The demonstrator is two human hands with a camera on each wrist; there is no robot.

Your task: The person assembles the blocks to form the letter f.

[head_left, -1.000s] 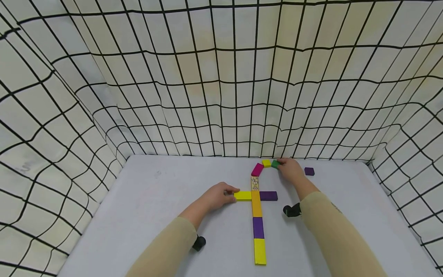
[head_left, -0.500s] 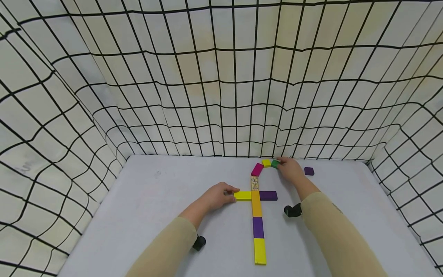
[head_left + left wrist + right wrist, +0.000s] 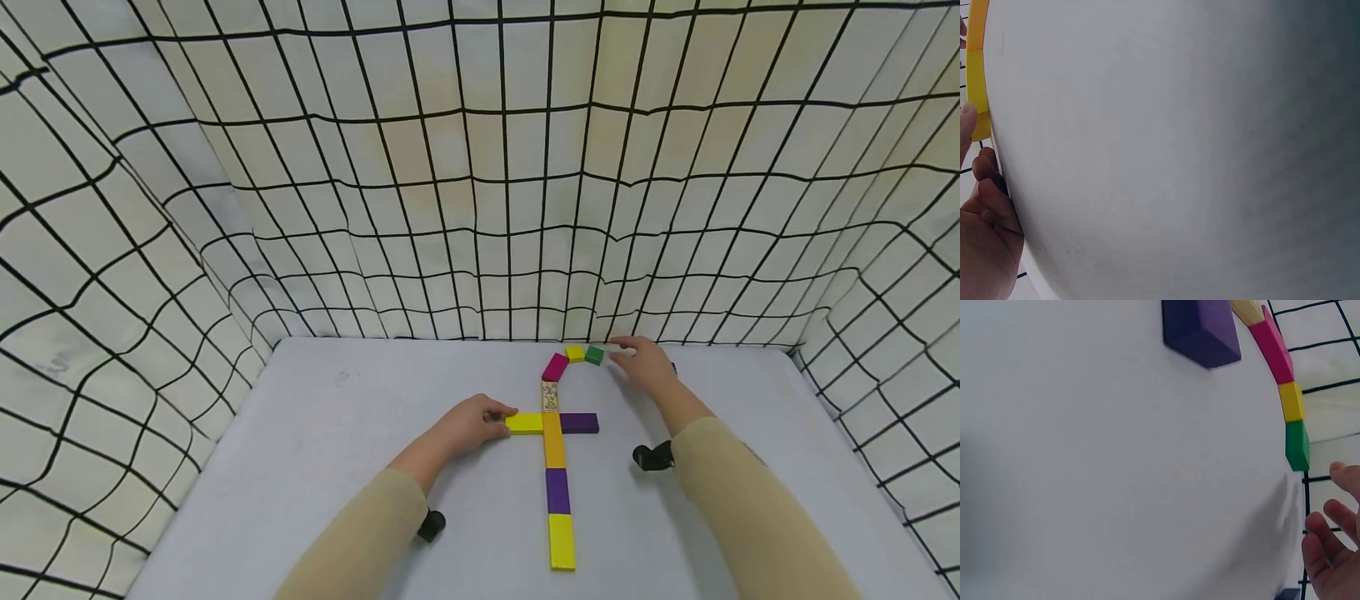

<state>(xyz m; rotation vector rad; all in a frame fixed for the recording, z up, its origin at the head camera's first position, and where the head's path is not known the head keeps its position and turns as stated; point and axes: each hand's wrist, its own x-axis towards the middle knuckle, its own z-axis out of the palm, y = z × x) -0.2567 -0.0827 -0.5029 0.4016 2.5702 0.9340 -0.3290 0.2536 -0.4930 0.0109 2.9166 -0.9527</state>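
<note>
My left hand (image 3: 472, 423) pinches the left end of a yellow block (image 3: 525, 424). In the left wrist view its thumb (image 3: 966, 122) lies against that block, other fingers curled below. The block's far end meets an orange block (image 3: 553, 442) in a long upright row. My right hand (image 3: 643, 365) is just right of a green block (image 3: 594, 356), fingers spread and holding nothing. The right wrist view has a gap between its fingers and the green block (image 3: 1297, 445). A short yellow block (image 3: 574, 354), a pink block (image 3: 555, 367) and a patterned block (image 3: 550, 397) curve down from the green one.
A purple block (image 3: 580, 423) reaches right from the orange one. Below run another purple block (image 3: 558, 490) and a long yellow block (image 3: 562, 542). A loose purple block (image 3: 673, 367) is mostly hidden behind the right hand. Black netting (image 3: 510, 250) surrounds the white table (image 3: 360, 392).
My right hand has let go of the green block and moved right, now overlapping the loose purple block. My left hand keeps its place. The head view has shifted slightly.
</note>
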